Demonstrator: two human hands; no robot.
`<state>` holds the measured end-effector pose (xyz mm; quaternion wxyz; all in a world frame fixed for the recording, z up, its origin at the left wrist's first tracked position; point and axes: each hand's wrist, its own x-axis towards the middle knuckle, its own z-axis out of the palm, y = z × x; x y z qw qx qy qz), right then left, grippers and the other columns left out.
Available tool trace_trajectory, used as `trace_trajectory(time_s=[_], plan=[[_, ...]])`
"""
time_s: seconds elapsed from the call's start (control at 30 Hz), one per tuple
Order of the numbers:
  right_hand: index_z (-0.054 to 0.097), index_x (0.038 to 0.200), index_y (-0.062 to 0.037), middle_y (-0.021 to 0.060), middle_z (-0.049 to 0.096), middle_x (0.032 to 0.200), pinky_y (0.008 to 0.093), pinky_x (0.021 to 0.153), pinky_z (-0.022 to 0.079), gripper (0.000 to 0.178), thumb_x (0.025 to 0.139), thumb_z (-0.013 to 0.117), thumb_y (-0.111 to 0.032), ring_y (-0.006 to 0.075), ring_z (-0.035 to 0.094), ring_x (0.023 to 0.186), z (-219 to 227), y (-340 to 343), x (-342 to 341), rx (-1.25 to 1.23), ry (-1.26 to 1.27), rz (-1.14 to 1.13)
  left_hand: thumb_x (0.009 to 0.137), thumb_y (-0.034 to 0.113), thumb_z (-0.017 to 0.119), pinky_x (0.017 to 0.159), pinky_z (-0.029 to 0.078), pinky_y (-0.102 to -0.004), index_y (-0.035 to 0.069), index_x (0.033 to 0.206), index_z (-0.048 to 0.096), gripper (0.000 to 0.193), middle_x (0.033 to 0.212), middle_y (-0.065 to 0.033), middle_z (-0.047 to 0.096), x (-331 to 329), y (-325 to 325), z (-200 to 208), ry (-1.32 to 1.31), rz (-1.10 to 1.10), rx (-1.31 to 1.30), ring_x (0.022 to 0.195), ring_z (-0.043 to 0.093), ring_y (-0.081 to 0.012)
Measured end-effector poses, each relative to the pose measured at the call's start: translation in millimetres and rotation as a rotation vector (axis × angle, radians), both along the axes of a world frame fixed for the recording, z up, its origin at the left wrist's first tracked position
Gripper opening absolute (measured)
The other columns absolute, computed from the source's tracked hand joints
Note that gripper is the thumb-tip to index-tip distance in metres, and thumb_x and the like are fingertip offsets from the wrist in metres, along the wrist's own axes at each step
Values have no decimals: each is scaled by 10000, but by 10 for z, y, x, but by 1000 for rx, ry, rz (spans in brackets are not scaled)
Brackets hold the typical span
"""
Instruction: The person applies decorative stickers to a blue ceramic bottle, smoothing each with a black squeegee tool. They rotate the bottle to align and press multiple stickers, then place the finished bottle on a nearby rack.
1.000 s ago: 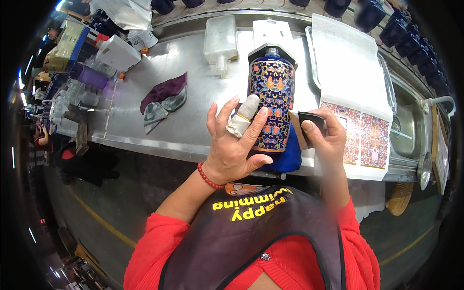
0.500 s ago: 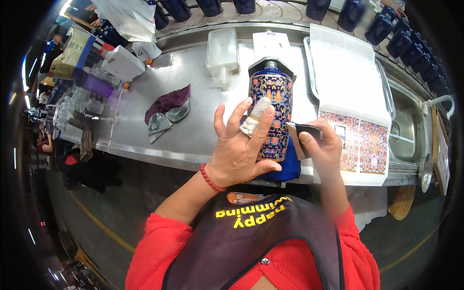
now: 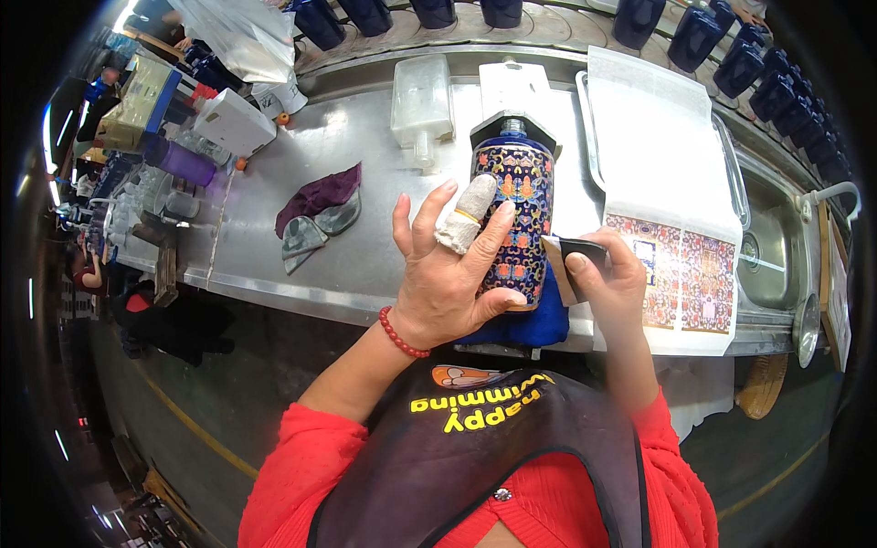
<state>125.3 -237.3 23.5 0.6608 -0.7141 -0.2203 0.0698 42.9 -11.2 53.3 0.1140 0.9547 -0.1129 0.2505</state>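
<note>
A dark blue bottle with a colourful patterned wrap lies in front of me, its neck pointing away. My left hand has its fingers spread over the bottle's left side. The thumb and index fingertip are at the patterned surface, and a whitish cloth finger cover sits on one finger. Between the thumb and fingers of my right hand is a scraper with a tan blade and dark top, its edge by the bottle's right side. Blue cloth shows under the bottle's near end.
Patterned decal sheets and white paper lie at the right, before a sink. A clear bottle and a purple-and-grey cloth rest on the metal table. Blue bottles line the far conveyor.
My left hand has shifted slightly left, its covered finger drawn back from the bottle's middle. The right hand barely moves. Blue bottles on the far conveyor have travelled rightward.
</note>
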Motion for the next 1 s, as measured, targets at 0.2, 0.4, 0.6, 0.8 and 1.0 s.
trace_trajectory(time_s=[0.2, 0.4, 0.6, 0.8, 1.0], plan=[[635, 1012, 15, 35, 625, 979, 234, 807, 455, 149, 907, 728, -36, 105, 576, 905, -15, -10, 6, -6, -24, -1, 944, 764, 361, 1173, 27, -614, 83, 1479, 526, 882, 1496, -155, 514, 8, -4, 12, 35, -10, -33, 1411, 291, -367], [634, 1008, 15, 31, 623, 967, 230, 800, 454, 154, 912, 733, -53, 98, 572, 899, -7, -1, 12, -7, -9, -8, 950, 778, 319, 1202, 1, -566, 50, 1473, 527, 921, 1443, -173, 558, -10, -43, 56, 57, -13, 50, 1446, 272, -379], [636, 1018, 15, 23, 620, 966, 225, 791, 454, 156, 917, 731, -57, 90, 572, 894, -31, -6, 3, 19, -13, 2, 946, 785, 307, 1179, 13, -615, 46, 1491, 496, 938, 1396, -139, 598, -13, -49, 16, 39, -66, -97, 1416, 294, -378], [668, 996, 3, 37, 612, 858, 249, 687, 445, 158, 918, 743, -112, 110, 561, 763, 38, 52, 88, 21, -144, -76, 953, 769, 321, 1168, 23, -622, 70, 1466, 531, 893, 1298, -127, 658, -48, -74, 0, 33, -79, -56, 1368, 329, -356], [683, 976, -7, 36, 591, 781, 263, 597, 421, 161, 911, 752, -137, 112, 524, 659, 194, 121, 187, 36, -209, -96, 944, 762, 350, 1176, 2, -621, 208, 1335, 674, 752, 1365, -99, 605, 93, -5, 131, -25, -16, 32, 1342, 344, -325]])
